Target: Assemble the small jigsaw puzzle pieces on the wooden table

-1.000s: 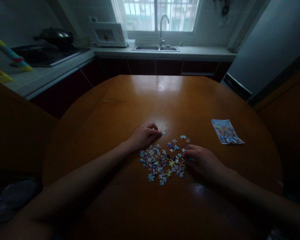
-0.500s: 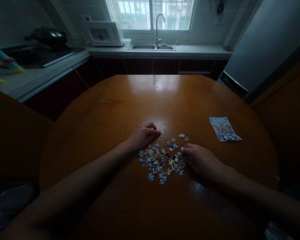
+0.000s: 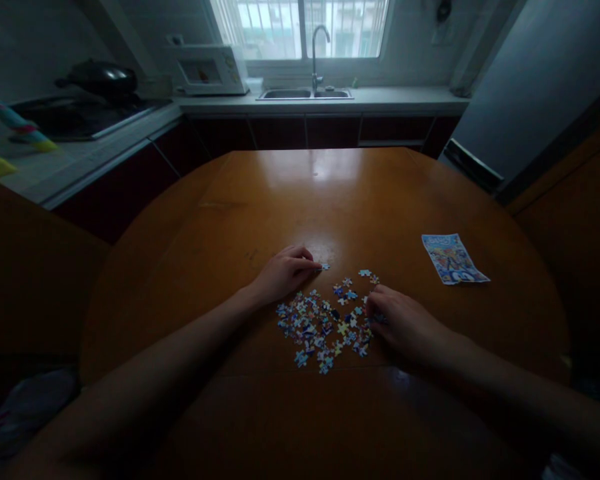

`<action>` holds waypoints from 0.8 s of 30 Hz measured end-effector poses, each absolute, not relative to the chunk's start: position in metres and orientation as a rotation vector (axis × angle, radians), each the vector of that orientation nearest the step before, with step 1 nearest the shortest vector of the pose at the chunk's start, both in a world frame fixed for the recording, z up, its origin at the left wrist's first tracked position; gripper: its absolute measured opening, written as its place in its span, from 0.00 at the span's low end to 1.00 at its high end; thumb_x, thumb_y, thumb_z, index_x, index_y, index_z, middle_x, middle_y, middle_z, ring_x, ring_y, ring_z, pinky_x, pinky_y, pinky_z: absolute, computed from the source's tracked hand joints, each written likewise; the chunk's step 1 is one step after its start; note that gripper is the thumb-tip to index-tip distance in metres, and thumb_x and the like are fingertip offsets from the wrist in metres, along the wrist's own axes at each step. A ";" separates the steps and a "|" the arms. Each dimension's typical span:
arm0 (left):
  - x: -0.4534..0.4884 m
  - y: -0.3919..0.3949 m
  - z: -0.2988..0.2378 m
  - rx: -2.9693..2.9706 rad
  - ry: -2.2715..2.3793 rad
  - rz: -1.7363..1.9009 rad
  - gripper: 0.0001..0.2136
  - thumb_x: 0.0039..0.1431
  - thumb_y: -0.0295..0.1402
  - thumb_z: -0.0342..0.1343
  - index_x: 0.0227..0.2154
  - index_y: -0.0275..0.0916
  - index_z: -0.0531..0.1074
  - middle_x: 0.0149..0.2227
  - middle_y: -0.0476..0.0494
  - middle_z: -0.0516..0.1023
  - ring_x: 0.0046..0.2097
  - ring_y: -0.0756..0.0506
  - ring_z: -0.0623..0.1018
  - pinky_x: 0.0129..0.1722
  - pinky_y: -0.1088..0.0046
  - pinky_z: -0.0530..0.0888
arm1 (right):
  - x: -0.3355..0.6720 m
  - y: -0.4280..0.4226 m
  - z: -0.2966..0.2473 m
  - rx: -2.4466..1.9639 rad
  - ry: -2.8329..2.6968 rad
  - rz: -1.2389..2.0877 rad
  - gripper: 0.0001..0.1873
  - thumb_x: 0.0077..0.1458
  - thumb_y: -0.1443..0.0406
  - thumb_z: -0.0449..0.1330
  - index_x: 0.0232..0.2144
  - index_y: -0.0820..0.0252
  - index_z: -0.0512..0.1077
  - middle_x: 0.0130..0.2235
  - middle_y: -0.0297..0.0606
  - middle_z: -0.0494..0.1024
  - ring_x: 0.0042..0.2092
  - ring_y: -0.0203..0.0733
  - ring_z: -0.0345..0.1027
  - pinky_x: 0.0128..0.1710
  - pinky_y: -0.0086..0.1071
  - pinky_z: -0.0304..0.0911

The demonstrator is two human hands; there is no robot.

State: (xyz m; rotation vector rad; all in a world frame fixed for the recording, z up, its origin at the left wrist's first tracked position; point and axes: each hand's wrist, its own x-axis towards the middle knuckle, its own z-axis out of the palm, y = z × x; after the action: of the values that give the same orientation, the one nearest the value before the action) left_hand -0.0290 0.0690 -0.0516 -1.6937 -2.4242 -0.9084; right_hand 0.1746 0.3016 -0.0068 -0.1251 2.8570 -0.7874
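Note:
A loose heap of small, colourful jigsaw pieces lies on a round wooden table. My left hand rests at the heap's upper left, fingers curled, its fingertips on one blue piece set apart from the rest. My right hand lies at the heap's right edge, fingers bent and pressed onto the pieces there; what it grips, if anything, is hidden. A few single pieces lie just beyond the heap.
A printed puzzle picture sheet lies on the table to the right. Beyond the table runs a kitchen counter with a sink and tap, a white microwave and a wok on a hob. A grey fridge stands at the right.
Both hands have stayed almost still; the right hand's fingers shifted slightly on the pieces. The view moved a little.

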 end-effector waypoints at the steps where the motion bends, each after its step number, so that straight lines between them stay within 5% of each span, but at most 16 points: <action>1: -0.029 0.069 -0.052 -1.694 -2.425 -0.904 0.10 0.69 0.36 0.55 0.44 0.46 0.82 0.42 0.41 0.78 0.43 0.45 0.76 0.44 0.66 0.73 | 0.174 0.301 -0.007 -0.127 2.853 -0.803 0.08 0.52 0.74 0.61 0.32 0.57 0.70 0.40 0.42 0.77 0.40 0.44 0.71 0.40 0.35 0.65; 12: -0.027 0.069 -0.051 -1.691 -2.435 -0.932 0.10 0.69 0.36 0.55 0.44 0.46 0.82 0.40 0.42 0.78 0.41 0.45 0.75 0.43 0.66 0.72 | 0.148 0.312 0.006 -0.157 2.723 -1.260 0.07 0.58 0.71 0.59 0.33 0.59 0.76 0.32 0.37 0.81 0.32 0.39 0.72 0.33 0.31 0.63; 24: -0.028 0.068 -0.055 -1.691 -2.421 -0.921 0.10 0.69 0.35 0.56 0.45 0.47 0.82 0.41 0.43 0.78 0.42 0.46 0.75 0.43 0.68 0.71 | 0.047 0.297 -0.022 0.098 2.666 -1.405 0.06 0.50 0.73 0.63 0.28 0.67 0.82 0.27 0.43 0.82 0.26 0.36 0.69 0.27 0.30 0.61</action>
State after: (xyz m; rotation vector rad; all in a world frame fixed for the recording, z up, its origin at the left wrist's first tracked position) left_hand -0.0277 0.0678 -0.0546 -1.6909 -2.4210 -0.9212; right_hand 0.0466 0.2970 -0.0221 0.0981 2.6658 -1.4050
